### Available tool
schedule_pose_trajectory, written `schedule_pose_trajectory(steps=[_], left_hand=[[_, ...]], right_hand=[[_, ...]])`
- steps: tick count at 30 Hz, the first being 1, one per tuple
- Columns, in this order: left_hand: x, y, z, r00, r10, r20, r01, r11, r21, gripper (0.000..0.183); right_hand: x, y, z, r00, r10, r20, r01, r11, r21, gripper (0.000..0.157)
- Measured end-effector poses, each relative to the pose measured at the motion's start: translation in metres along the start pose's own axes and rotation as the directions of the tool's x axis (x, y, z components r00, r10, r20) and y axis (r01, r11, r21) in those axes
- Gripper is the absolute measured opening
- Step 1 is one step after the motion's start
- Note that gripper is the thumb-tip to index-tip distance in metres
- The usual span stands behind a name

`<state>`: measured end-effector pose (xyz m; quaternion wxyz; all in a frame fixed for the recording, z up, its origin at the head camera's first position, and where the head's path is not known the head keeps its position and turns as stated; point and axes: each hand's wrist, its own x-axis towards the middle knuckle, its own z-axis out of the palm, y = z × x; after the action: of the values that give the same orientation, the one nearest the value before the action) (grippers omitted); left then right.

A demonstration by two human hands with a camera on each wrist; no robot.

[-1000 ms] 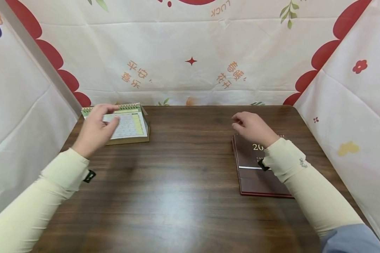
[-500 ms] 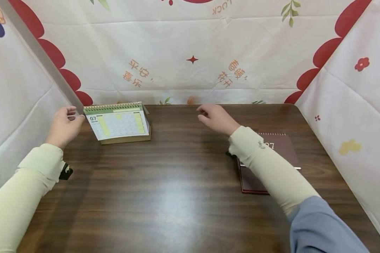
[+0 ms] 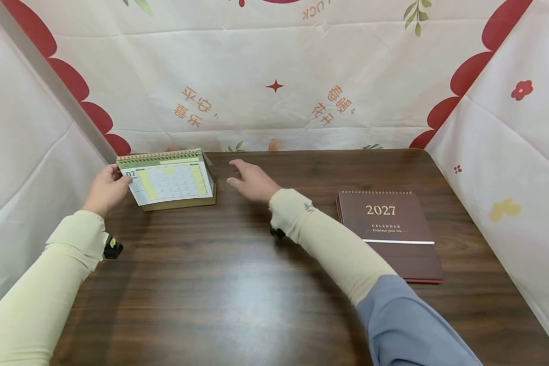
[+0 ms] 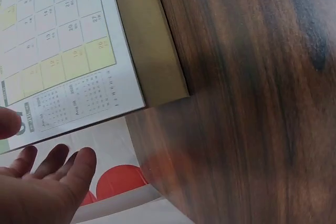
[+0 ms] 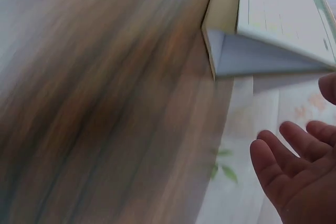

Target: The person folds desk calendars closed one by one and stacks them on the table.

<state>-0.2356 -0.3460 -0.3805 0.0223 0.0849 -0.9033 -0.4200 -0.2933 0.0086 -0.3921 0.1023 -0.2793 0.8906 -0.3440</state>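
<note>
A desk calendar (image 3: 171, 180) with a spiral-bound top and a page marked 07 stands like a tent at the back left. At its left end is my left hand (image 3: 107, 190). The thumb (image 4: 8, 123) overlaps the page edge, while the fingers (image 4: 79, 171) spread just beyond that edge; contact is unclear. My right hand (image 3: 254, 181) reaches toward the calendar's right end, apart from it and holding nothing. In the right wrist view its fingers (image 5: 283, 169) are loosely extended beside the calendar's open triangular side (image 5: 262, 59).
A dark brown 2027 calendar (image 3: 389, 218) with a white band lies flat on the right of the wooden table (image 3: 238, 284), partly under my right forearm. White printed cloth (image 3: 274, 61) hangs behind the table and along both sides.
My right hand has swept left from above the brown calendar toward the standing one. My left hand first moved left off the page, then came back in to the calendar's left edge.
</note>
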Motion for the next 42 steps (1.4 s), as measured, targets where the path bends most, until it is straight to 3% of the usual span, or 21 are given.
schedule_pose_trajectory(steps=[5, 8, 12, 16, 23, 31, 35, 39, 42], left_hand=[[0.001, -0.007, 0.007, 1.000, -0.003, -0.011, 0.002, 0.997, -0.074, 0.058], [0.001, -0.011, 0.011, 0.998, -0.010, -0.054, 0.003, 0.993, -0.121, 0.055], [0.000, -0.015, 0.015, 0.997, 0.009, -0.082, -0.018, 0.993, -0.114, 0.047], [-0.002, -0.014, 0.019, 0.997, 0.020, -0.072, -0.028, 0.993, -0.112, 0.045], [0.001, -0.008, 0.022, 0.999, -0.015, -0.030, 0.011, 0.992, -0.123, 0.051], [0.014, 0.001, 0.027, 1.000, -0.013, -0.018, 0.010, 0.993, -0.117, 0.055], [0.019, 0.003, 0.029, 0.999, -0.023, 0.033, 0.026, 0.992, -0.124, 0.057], [0.022, 0.003, 0.032, 0.999, -0.015, 0.042, 0.020, 0.993, -0.119, 0.058], [0.024, 0.004, 0.037, 0.999, -0.015, 0.038, 0.021, 0.986, -0.168, 0.057]], right_hand=[[0.014, -0.019, 0.018, 0.999, 0.033, 0.018, -0.035, 0.997, 0.067, 0.060], [0.020, -0.028, 0.026, 0.999, 0.027, 0.020, -0.030, 0.992, 0.125, 0.055], [0.024, -0.034, 0.033, 1.000, 0.003, 0.004, -0.003, 0.992, 0.128, 0.043], [0.025, -0.037, 0.038, 0.999, 0.007, -0.046, -0.002, 0.995, 0.104, 0.030], [0.023, -0.043, 0.058, 0.986, 0.029, -0.165, -0.016, 0.997, 0.079, 0.010], [0.009, -0.056, 0.079, 0.976, -0.042, -0.215, 0.049, 0.998, 0.027, 0.016], [0.000, -0.062, 0.086, 0.974, -0.055, -0.221, 0.058, 0.998, 0.007, 0.016], [-0.007, -0.066, 0.094, 0.972, -0.066, -0.224, 0.062, 0.998, -0.025, 0.017], [-0.010, -0.068, 0.098, 0.967, -0.062, -0.247, 0.051, 0.997, -0.050, 0.017]])
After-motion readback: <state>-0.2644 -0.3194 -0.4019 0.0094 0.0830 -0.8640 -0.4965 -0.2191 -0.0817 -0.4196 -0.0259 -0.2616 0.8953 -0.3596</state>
